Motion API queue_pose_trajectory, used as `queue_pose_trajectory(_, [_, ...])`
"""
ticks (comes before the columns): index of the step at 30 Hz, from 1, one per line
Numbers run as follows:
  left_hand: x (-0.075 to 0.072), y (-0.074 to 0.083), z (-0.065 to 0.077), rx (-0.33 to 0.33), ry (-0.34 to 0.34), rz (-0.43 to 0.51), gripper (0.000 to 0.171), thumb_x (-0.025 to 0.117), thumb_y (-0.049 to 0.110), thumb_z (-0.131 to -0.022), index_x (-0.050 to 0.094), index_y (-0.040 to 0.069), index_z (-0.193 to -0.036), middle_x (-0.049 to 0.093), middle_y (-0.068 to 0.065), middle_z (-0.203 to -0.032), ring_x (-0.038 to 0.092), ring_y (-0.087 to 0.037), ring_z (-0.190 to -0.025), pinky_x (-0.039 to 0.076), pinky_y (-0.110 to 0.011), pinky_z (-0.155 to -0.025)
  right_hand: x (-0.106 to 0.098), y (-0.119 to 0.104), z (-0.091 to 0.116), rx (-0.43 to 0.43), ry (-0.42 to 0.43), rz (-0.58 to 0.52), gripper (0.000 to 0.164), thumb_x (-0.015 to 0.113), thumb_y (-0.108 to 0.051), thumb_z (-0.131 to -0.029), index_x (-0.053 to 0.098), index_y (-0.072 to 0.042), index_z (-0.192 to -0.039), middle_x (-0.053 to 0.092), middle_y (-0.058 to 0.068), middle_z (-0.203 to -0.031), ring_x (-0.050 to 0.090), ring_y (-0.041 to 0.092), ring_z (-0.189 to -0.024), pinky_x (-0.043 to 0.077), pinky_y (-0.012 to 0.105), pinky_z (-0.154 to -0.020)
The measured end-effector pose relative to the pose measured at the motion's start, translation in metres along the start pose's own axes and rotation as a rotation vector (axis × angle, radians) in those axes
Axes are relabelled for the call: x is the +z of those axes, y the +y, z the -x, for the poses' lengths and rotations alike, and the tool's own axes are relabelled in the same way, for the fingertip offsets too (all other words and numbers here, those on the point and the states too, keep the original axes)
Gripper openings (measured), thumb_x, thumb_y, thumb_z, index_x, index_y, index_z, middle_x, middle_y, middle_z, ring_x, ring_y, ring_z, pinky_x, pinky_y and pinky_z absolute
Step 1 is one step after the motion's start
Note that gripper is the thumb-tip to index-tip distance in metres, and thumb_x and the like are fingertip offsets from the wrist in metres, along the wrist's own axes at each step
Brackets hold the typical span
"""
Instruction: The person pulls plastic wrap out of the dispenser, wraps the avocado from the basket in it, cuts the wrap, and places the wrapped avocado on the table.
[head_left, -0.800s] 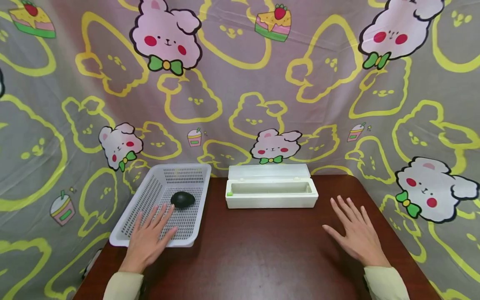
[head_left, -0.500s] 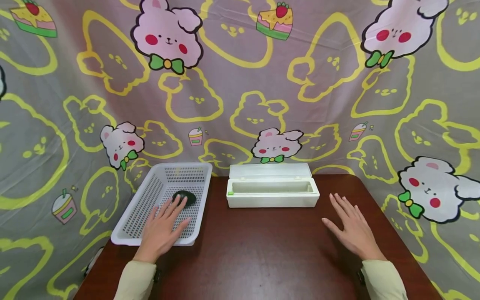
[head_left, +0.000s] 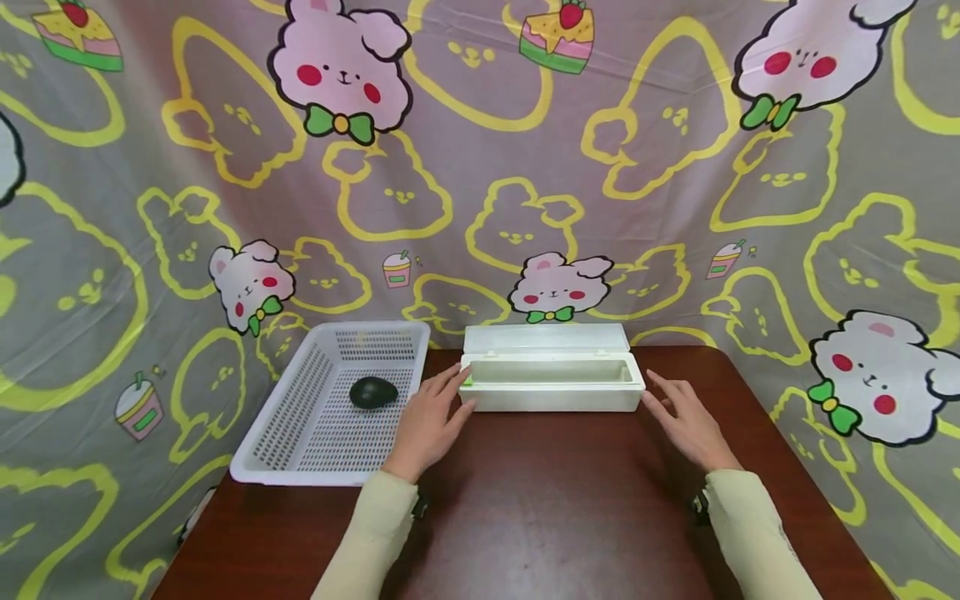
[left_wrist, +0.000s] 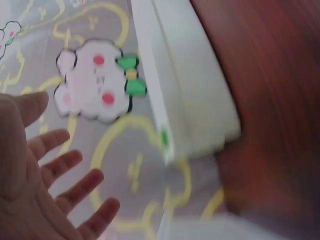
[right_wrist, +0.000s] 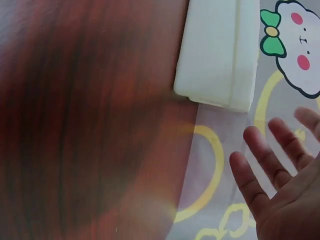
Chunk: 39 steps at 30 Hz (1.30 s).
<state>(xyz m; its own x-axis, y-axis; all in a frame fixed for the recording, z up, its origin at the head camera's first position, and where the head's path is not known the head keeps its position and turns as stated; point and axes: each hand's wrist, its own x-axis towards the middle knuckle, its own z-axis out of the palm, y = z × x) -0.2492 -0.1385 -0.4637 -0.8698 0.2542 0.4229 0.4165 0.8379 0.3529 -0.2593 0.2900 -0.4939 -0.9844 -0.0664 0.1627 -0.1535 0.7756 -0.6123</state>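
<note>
A long white box (head_left: 555, 401) with its hinged lid (head_left: 546, 338) raised stands at the back of the table; its trough looks bare inside and a small green piece shows at the left end. My left hand (head_left: 429, 423) is at the box's left end, fingertips overlapping that corner in the head view. In the left wrist view its fingers (left_wrist: 85, 187) are spread, holding nothing. Just off the box's right end is my right hand (head_left: 688, 421), fingers loosely extended. The right wrist view shows those fingers (right_wrist: 265, 155) apart from the box end (right_wrist: 215, 60), with nothing in them.
A white perforated basket (head_left: 258, 477) stands on the left of the dark wooden table (head_left: 555, 517), holding a dark green avocado-shaped object (head_left: 372, 393). A patterned cloth (head_left: 480, 167) with cartoon rabbits hangs close behind the table and along both sides.
My left hand has moved right, from over the basket to the box's left end. My right hand has shifted forward and slightly left towards the box's right end. Basket and box stay put.
</note>
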Motion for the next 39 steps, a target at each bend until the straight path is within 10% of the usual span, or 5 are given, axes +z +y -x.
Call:
queue_pose_trajectory(13, [0.056, -0.004, -0.049, -0.136, 0.059, 0.044, 0.034, 0.063, 0.033, -0.103, 0.072, 0.012, -0.127, 0.061, -0.013, -0.129, 0.058, -0.035, -0.113, 0.051, -0.056, -0.083, 0.017, -0.008, -0.037, 0.063, -0.021, 0.017, 0.067, 0.044, -0.057, -0.107, 0.056, -0.004, -0.146, 0.049, 0.019, -0.114, 0.056, 0.031, -0.094, 0.045, 0.045, -0.082])
queue_pose_trajectory(29, [0.071, -0.016, -0.071, -0.183, -0.175, -0.384, 0.044, 0.048, 0.05, -0.108, 0.072, 0.016, -0.12, 0.057, -0.009, -0.122, 0.055, -0.028, -0.111, 0.055, -0.048, -0.081, 0.028, -0.015, -0.06, -0.05, 0.003, 0.455, 0.058, 0.055, -0.055, -0.101, 0.071, -0.005, -0.127, 0.052, 0.02, -0.097, 0.057, 0.033, -0.084, 0.054, 0.054, -0.066])
queue_pose_trajectory(39, [0.073, -0.018, -0.078, -0.145, -0.19, -0.504, 0.049, 0.043, 0.055, -0.107, 0.073, 0.019, -0.12, 0.058, -0.003, -0.136, 0.054, -0.025, -0.121, 0.057, -0.046, -0.081, 0.037, -0.025, -0.069, -0.142, 0.089, 0.665, 0.054, 0.059, -0.05, -0.101, 0.075, 0.002, -0.096, 0.056, 0.025, -0.092, 0.057, 0.036, -0.072, 0.053, 0.051, -0.057])
